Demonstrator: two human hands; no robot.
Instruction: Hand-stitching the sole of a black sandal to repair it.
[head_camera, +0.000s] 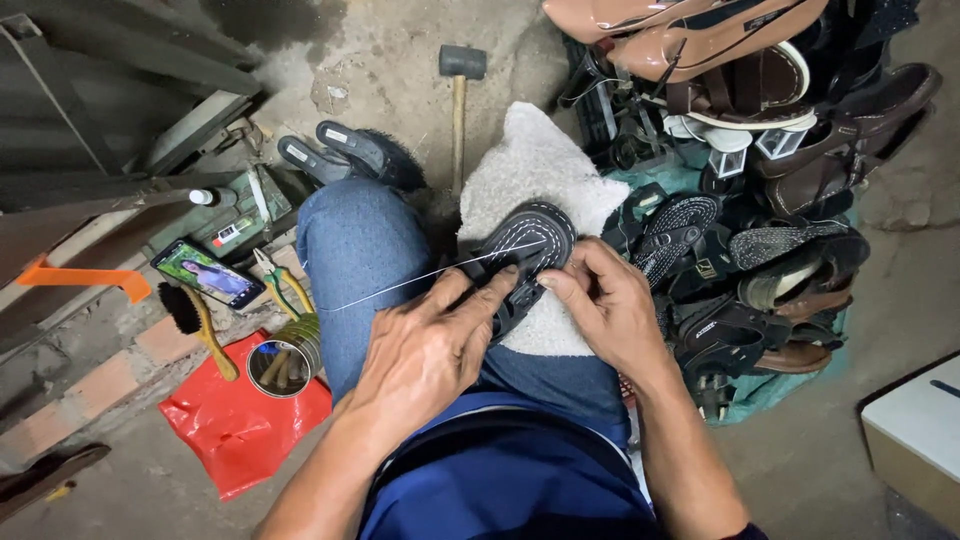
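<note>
Black sandal (525, 250) w/ white stitching lies sole-up on a white fleecy cloth (535, 170) over the person's right knee, approx. centre of view. Both hands are on it.

Left hand (425, 350): fingers curled and closed over the near edge of the sandal, pressing it down on the cloth. A thin white thread (400, 285) runs taut from the sandal leftward across the blue jeans (350, 250); its far end is too fine to trace.

Right hand (605, 305): thumb and forefinger pinched together at the sandal's right rim. Cannot tell whether a needle sits in the pinch; too small to see.

Hands sit close together, separated only by the sandal's width.

Surroundings, floor level:
- Rubber mallet (460, 90), black head, wooden handle, lying beyond the knee, apart from the cloth.
- Pair of dark sandals (340, 150) on the floor past the left knee.
- Heap of shoes (760, 200), brown, black and tan, piled to the right on a green sheet.
- Tin can (285, 360) w/ tools inside, resting on a red plastic bag (240, 420), left of the leg.
- Pliers (280, 285), green/yellow grips, just above the can.
- Brush (195, 320), yellow handle, beside the bag.
- Phone (208, 272), screen lit, on the brick ledge.
- White box (915, 430), lower right, well apart.
</note>
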